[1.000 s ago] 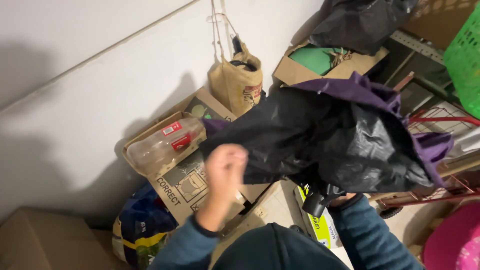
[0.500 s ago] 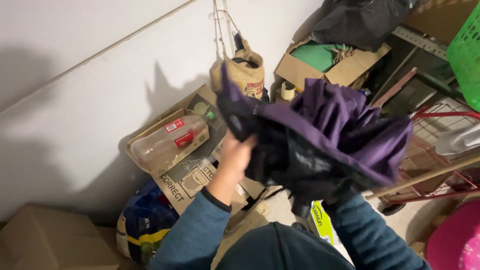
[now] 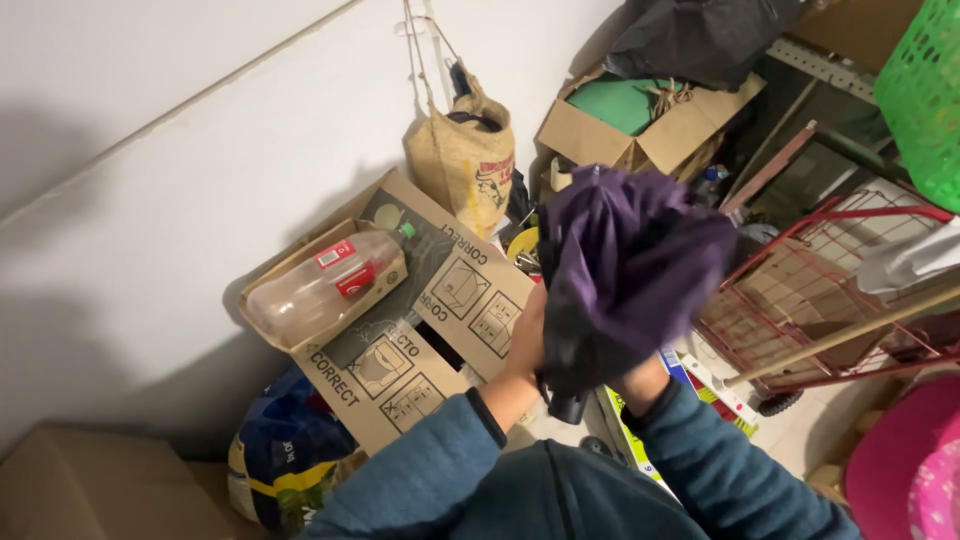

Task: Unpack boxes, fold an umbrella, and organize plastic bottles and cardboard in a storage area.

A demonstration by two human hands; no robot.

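In the head view, a folded purple umbrella is gripped between both hands: the left hand is pressed against its side, the right hand, largely hidden by fabric, is closed under it. A printed cardboard box holding a clear plastic bottle lies just left of the left hand.

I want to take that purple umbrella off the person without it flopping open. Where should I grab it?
Grip the dark handle end poking out below the hands, coming from underneath. The purple umbrella stands nearly upright with loose, bunched fabric above, and the left hand and right hand already cover its middle.
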